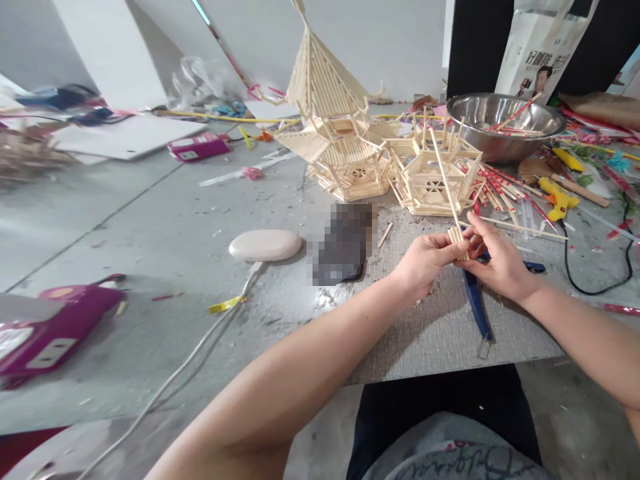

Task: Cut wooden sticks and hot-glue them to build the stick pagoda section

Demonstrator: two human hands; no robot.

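In front of me at the right, my left hand is closed, pinching a small bundle of short wooden sticks between thumb and fingers. One longer wooden stick rises from the bundle, leaning up and to the left. My right hand meets the bundle from the other side, its lower fingers at the sticks' bottom ends and the upper ones raised apart. Below both hands lie blue-handled pliers, partly covered. Just beyond stands a low stick-built frame, beside a taller stick pagoda with a pointed roof.
A steel bowl and a yellow glue gun are at the right, near red-tipped sticks. Left of my hands lie a blurred-out phone and a white oval device with a cable. A purple box sits far left.
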